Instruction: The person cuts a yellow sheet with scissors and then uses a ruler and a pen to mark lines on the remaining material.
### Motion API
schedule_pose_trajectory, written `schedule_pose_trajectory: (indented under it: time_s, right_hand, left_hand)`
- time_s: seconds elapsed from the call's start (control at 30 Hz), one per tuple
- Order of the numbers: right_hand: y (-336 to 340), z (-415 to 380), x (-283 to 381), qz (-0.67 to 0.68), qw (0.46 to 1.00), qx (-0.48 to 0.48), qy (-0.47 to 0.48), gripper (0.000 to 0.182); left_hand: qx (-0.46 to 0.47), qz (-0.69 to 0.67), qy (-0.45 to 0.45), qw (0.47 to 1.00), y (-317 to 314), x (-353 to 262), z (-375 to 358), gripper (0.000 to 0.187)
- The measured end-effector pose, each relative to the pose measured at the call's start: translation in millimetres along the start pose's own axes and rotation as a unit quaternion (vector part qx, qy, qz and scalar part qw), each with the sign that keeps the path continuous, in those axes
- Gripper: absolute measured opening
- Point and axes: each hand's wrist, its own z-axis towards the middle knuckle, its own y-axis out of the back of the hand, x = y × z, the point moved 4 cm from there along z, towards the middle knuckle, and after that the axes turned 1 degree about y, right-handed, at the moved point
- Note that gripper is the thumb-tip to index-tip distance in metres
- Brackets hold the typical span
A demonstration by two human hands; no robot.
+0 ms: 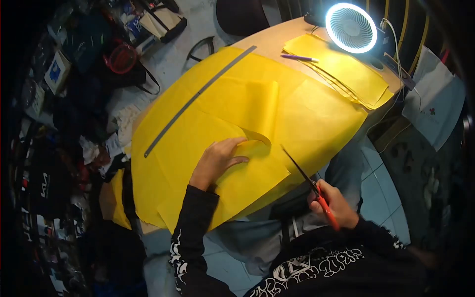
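A large yellow sheet of fabric-like material [316, 114] covers most of the table and drapes over its near edge. Another yellow piece lies on top, with a curled-over flap [262, 111] near the middle. My left hand [217, 161] is at the lower end of that flap, its fingers around the curl and its thumb lower on the piece. My right hand [336, 205] grips a pair of scissors [324, 203] by the orange-red handles. The dark blades point up and left, just right of the piece's cut corner, and look nearly closed.
A long grey metal ruler [198, 96] lies diagonally on the sheet. At the back right are a stack of yellow pieces [341, 69], a purple pen [299, 58] and a lit round fan [351, 28] with a cable. Clutter fills the floor at left.
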Motion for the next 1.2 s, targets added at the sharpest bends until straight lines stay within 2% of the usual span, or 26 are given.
schedule_pose_trajectory:
  time_s: [0.07,0.1,0.17,0.27,0.3,0.5,0.6,0.7,0.73,0.77,0.87,0.93,1.03,1.13,1.2]
  right_hand:
    - [-11,-10,-21,0.003,0.995,-0.096,0.008,0.035]
    - [-18,-8,-36,0.035,0.992,-0.123,0.005,0.032]
    - [-31,-6,-58,0.099,0.978,-0.181,-0.002,0.029]
    - [-39,8,-47,0.145,0.965,-0.216,0.019,0.031]
    - [-40,14,-44,0.116,0.970,-0.212,0.040,0.035]
    - [-48,39,-40,0.155,0.966,-0.200,0.040,0.032]
    - [-50,40,-38,0.152,0.968,-0.199,0.032,0.031]
    - [-48,40,-35,0.152,0.968,-0.201,0.022,0.030]
    - [-47,40,-36,0.151,0.968,-0.201,0.018,0.030]
    - [-46,40,-36,0.155,0.966,-0.207,0.019,0.030]
    - [-44,41,-39,0.166,0.962,-0.217,0.015,0.028]
    - [-42,40,-39,0.173,0.962,-0.209,-0.001,0.027]
    - [-40,37,-39,0.152,0.969,-0.195,-0.011,0.026]
    - [-40,35,-36,0.171,0.969,-0.175,-0.030,0.024]
    - [-39,35,-33,0.161,0.974,-0.158,-0.017,0.021]
  left_hand:
    - [0.000,0.007,0.014,1.000,4,-9,-1,0.062]
    - [-0.010,0.037,0.009,0.999,2,-8,-4,0.073]
    - [-0.046,0.031,-0.008,0.998,-1,-6,-7,0.074]
    - [-0.055,0.039,-0.029,0.997,-3,-9,-12,0.076]
    - [-0.054,0.046,-0.035,0.997,-3,-10,-12,0.077]
    - [-0.065,0.048,-0.025,0.996,2,-22,-18,0.077]
    - [-0.132,0.097,-0.006,0.986,20,-45,-25,0.063]
    - [-0.161,-0.044,0.077,0.983,27,-84,-58,0.048]
    - [-0.161,-0.130,0.101,0.973,24,-104,-70,0.041]
    - [-0.134,-0.237,0.117,0.955,13,-119,-86,0.037]
    - [0.040,-0.460,0.162,0.872,-49,-147,-112,0.034]
    - [0.010,-0.663,0.307,0.682,-110,-153,-126,0.042]
    - [-0.137,-0.777,0.277,0.548,-139,-159,-115,0.056]
    - [-0.263,-0.785,0.304,0.471,-153,-153,-106,0.053]
    - [-0.292,-0.769,0.320,0.470,-154,-150,-96,0.038]
